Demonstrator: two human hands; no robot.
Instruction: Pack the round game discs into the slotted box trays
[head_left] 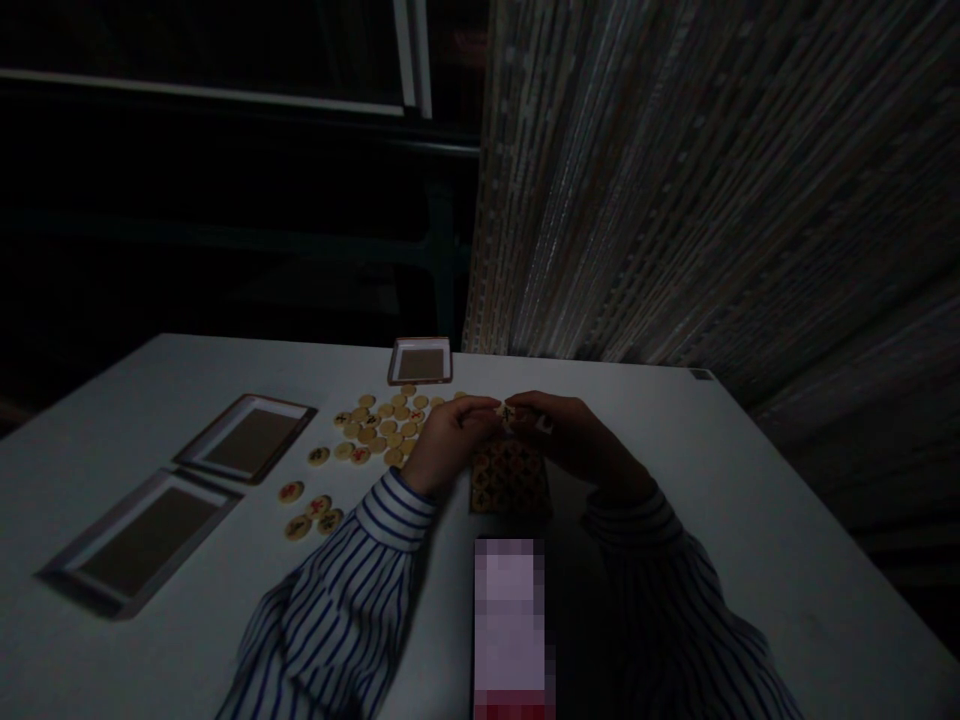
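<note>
pinching a single xiangqi piece (508, 411) between their fingertips, the left hand (459, 432) and right hand (574, 430) meet over the table (750, 490). the grip is closed on that one disc from both sides, thumbs and forefingers drawn in around it; in light this dim, i cannot tell whether the pale patch by the right fingers is a second piece or just a fingernail. directly below the grip, on the near side, sits a small box (510, 513), with packed pieces (512, 472) lying in rows inside it. nearer still, in line with the grip, is a pixelated rectangle (510, 620), its detail hidden.

left of the grip spreads a cluster of loose pieces (388, 427), some plain side up, a few showing red or black characters. farther left and nearer the body, four more pieces (319, 506) lie close together. beyond the grip and leftward rests a small shallow tray (421, 365); well to the left lie a middle tray (247, 441) and a near tray (150, 540), end to end. behind the grip, to the right, hangs a string curtain (637, 180). striped sleeves (352, 580) cover both forearms.
</note>
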